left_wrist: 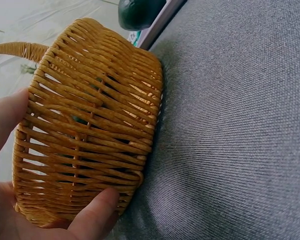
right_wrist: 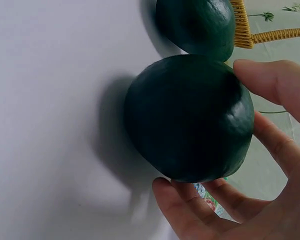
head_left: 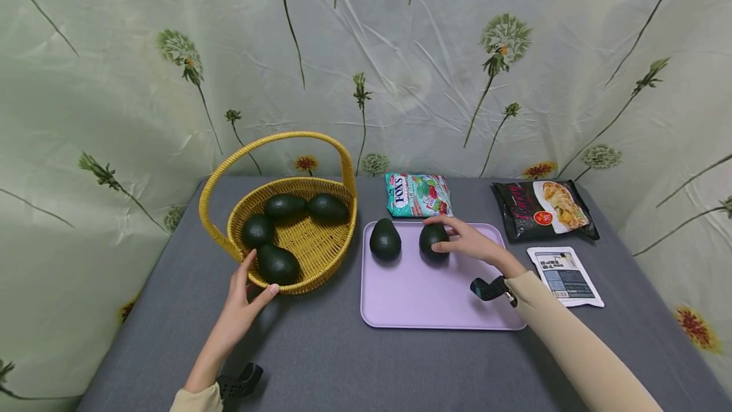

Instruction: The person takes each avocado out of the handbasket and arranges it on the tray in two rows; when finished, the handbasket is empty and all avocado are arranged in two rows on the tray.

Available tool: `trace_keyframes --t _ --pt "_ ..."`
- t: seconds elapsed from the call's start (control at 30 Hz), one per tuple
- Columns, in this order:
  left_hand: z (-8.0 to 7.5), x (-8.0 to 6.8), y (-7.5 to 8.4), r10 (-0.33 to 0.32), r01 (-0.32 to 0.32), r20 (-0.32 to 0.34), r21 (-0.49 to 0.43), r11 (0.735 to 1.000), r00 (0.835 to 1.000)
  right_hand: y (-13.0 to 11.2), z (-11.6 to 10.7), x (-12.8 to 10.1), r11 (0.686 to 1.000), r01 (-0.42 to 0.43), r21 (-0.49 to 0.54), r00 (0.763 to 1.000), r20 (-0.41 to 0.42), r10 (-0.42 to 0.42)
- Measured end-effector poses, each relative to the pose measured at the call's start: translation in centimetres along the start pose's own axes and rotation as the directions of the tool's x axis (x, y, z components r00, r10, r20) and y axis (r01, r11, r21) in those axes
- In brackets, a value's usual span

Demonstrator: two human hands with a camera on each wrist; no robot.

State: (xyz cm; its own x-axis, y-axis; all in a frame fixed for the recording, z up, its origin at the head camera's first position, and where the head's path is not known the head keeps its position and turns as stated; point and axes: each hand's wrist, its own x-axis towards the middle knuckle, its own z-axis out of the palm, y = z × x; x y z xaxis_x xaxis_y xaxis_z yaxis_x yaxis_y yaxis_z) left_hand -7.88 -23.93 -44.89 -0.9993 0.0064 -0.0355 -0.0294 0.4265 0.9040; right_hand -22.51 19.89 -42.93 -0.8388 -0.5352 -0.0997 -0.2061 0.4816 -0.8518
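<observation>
On the grey table: everything sits in front of me on a grey cloth-covered table [head_left: 320, 361], with a flowered backdrop behind it.

My right hand [head_left: 471, 243]: my fingers and thumb curve round a dark green avocado [head_left: 433, 238] that sits on the lilac tray [head_left: 423, 297], at its far right part. From my right wrist I see my fingertips [right_wrist: 270, 82] on the avocado's far side and my lower fingers under its near side, so I am holding it.

Second avocado on the tray [head_left: 385, 240]: it stands just to the left of the one I hold, close to it but apart in the head view; the wrist view shows it just behind mine.

My left hand [head_left: 243, 304]: it rests against the near wall of the wicker basket [head_left: 320, 253], thumb on one side and fingers on the other. The left wrist view shows my thumb [left_wrist: 97, 212] and a finger pressed on the woven wall; the hand lies fairly wide, cupping the basket's side.

In the basket: four dark avocados [head_left: 277, 264] lie inside, two toward the back and two nearer to me.

Basket and tray: they stand just beside each other, basket to the left.

Beyond the tray: a candy bag [head_left: 417, 194] lies at its far edge.

Right of the tray: a black snack packet [head_left: 543, 210] and, nearer to me, a small white packet [head_left: 565, 275].
</observation>
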Motion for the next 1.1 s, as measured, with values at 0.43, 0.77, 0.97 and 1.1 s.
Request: trace_keyframes --t 0.43,0.77,0.97,1.1 --pt "-0.1 0.1 0.2 -0.005 0.005 0.002 0.002 1.000 1.000 -1.0 -1.0 0.4 0.997 0.072 0.006 0.995 -0.069 -0.071" --pt "-0.1 0.0 0.3 0.002 -0.002 0.000 -0.009 1.000 1.000 -4.8 0.1 3.0 0.986 0.162 0.030 0.986 -0.040 -0.161" --pt "0.0 -0.1 0.3 -0.010 0.010 -0.004 -0.008 1.000 1.000 -8.1 3.3 5.7 0.956 0.276 0.100 0.956 0.073 -0.284" --pt "0.0 -0.1 0.4 -0.015 0.014 -0.005 -0.005 1.000 1.000 -10.5 6.1 7.5 0.933 0.326 0.149 0.926 0.147 -0.347"
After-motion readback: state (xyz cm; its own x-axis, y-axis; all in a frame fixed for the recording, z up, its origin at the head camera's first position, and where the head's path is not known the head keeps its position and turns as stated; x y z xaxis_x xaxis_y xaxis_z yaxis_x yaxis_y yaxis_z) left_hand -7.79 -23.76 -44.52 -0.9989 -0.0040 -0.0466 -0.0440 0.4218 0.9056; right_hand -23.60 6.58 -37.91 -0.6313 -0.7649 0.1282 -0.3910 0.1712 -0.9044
